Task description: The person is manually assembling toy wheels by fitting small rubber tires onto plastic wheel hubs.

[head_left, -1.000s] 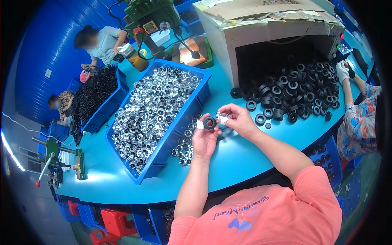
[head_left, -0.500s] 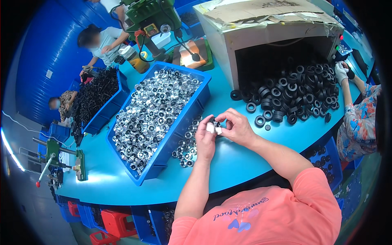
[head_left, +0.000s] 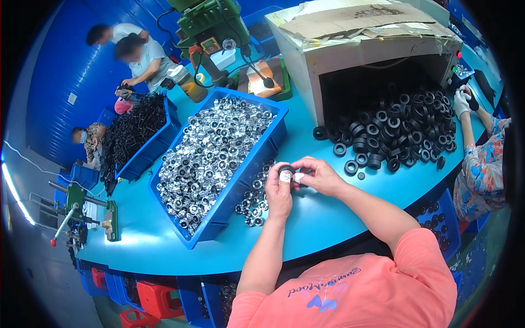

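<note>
A black ring (head_left: 286,168) is held between both hands above the blue table. My left hand (head_left: 279,192) is closed around its near side, with a white wrap on the thumb. From the right, my right hand (head_left: 322,177) pinches at the ring's edge, and its thumb also has a white wrap. Whether another part sits inside the ring is hidden by the fingers. Beside my left hand lie several loose clear-and-black round parts (head_left: 255,203). A blue bin (head_left: 219,221) full of small clear round parts (head_left: 210,158) stands to the left.
Black rings (head_left: 377,136) are heaped before a white open-fronted box (head_left: 298,71). A green press (head_left: 208,27) stands at the back, and a green hand-lever tool (head_left: 112,221) at far left. Another bin (head_left: 145,150) holds thin black parts. A co-worker's gloved hand (head_left: 462,103) is at right.
Both hands have drawn together, and the black ring now shows above my left thumb. The whole view has shifted slightly. At the back left, a co-worker has bent forward.
</note>
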Motion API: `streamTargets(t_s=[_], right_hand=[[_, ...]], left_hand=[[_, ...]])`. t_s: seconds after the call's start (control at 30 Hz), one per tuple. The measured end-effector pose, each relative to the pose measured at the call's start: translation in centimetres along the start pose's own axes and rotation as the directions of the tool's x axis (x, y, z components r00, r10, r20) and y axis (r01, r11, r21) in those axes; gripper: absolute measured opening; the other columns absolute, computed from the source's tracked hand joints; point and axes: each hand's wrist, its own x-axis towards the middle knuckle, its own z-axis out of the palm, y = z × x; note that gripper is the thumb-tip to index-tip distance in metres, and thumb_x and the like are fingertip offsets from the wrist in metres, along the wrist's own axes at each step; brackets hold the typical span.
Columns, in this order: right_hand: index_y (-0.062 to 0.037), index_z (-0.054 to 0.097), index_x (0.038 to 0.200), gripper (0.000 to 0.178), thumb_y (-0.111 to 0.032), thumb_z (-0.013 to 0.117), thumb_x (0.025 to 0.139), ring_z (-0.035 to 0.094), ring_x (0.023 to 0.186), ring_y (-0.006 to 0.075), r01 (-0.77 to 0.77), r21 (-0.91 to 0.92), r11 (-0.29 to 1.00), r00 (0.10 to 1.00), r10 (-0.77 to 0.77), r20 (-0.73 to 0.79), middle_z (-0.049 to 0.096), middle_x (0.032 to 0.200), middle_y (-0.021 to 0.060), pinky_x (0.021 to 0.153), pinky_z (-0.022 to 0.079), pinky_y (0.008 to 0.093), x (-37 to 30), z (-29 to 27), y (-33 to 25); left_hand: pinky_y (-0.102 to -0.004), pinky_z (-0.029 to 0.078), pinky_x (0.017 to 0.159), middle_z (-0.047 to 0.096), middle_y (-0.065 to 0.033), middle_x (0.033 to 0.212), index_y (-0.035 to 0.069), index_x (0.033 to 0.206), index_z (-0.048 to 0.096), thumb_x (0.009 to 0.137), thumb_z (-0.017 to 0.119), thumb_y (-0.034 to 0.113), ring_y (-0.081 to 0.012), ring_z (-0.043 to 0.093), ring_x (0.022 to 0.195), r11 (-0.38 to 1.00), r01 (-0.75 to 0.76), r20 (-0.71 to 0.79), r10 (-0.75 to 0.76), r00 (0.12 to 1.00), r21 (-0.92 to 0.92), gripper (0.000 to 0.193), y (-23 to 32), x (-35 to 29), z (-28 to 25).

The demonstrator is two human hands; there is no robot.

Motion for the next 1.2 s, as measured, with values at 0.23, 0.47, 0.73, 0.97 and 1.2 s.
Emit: streamTargets(t_s=[0.23,0.47,0.73,0.97,1.2], right_hand=[[-0.0031,0.076,0.116,0.030,-0.013,0.081,0.088,0.069,0.083,0.0163,0.123,-0.147,0.981,0.984,-0.140,-0.110,0.069,0.107,0.0083,0.075,0.057,0.0311,-0.5,0.5,-0.4],[-0.0061,0.079,0.117,0.032,-0.009,0.083,0.085,0.064,0.080,0.0122,0.065,-0.022,0.998,0.991,-0.067,-0.119,0.066,0.099,0.0040,0.073,0.054,0.0274,-0.1,0.1,0.4],[-0.0078,0.081,0.117,0.034,-0.001,0.078,0.084,0.058,0.080,0.0095,0.081,0.012,0.997,0.992,-0.079,-0.094,0.065,0.090,0.0027,0.068,0.048,0.0257,-0.5,0.4,1.2],[-0.0072,0.081,0.118,0.035,-0.002,0.076,0.083,0.058,0.077,0.0109,0.113,-0.063,0.992,0.985,-0.120,-0.121,0.064,0.087,0.0038,0.067,0.047,0.0262,-0.8,1.5,0.5],[-0.0097,0.081,0.119,0.033,-0.008,0.077,0.086,0.064,0.080,0.0138,0.002,0.018,1.000,0.993,0.000,-0.116,0.069,0.091,0.0068,0.072,0.052,0.0278,-0.1,1.0,0.1]], left_hand=[[-0.0282,0.058,0.074,0.063,-0.0043,0.112,0.008,0.139,0.054,0.111,0.056,0.025,-0.0125,0.065,0.089,1.000,0.025,0.048,-0.025,0.999,-0.002,0.032,-0.4,0.3,-0.2],[-0.0311,0.060,0.079,0.062,-0.0061,0.120,0.008,0.147,0.048,0.111,0.056,0.025,-0.0150,0.066,0.096,0.994,0.011,0.126,-0.024,0.992,0.104,0.040,0.3,0.3,-0.4],[-0.0222,0.048,0.060,0.064,0.0005,0.100,0.007,0.130,0.063,0.108,0.062,0.016,-0.0054,0.056,0.070,0.992,-0.027,-0.003,0.028,1.000,0.125,0.024,0.4,-0.2,0.4],[-0.0205,0.042,0.052,0.064,0.0032,0.090,0.008,0.130,0.066,0.107,0.063,0.015,-0.0019,0.051,0.063,0.983,-0.011,-0.057,0.021,0.998,0.181,0.024,-0.5,-0.1,-0.8],[-0.0213,0.047,0.059,0.062,0.0036,0.089,0.012,0.140,0.063,0.110,0.058,0.018,-0.0028,0.052,0.068,0.986,0.052,0.008,-0.054,0.999,0.160,0.031,0.5,0.6,-0.7]])
